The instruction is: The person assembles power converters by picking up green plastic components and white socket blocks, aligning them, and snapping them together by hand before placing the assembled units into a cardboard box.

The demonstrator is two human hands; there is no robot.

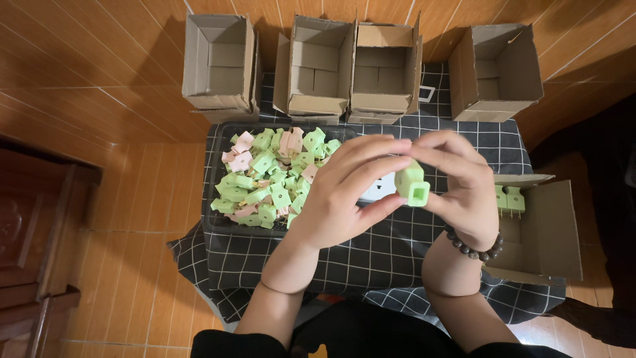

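Both my hands are up over the checked cloth (397,252), just right of the black tray (215,222). My left hand (341,199) and right hand (457,182) share one green plastic piece (412,183), its square hollow end facing me. Left fingers (371,169) are stretched out close together, tips pressing the piece from the left; right fingers (440,159) are curled and pinch it from the right and top. A bead bracelet (474,246) is on my right wrist. The tray holds a heap of green and pink pieces (271,179). Beyond the tray stand four open cardboard boxes (318,66). Right of the tray, past my hands, another open box (550,238) holds two green pieces (509,199).
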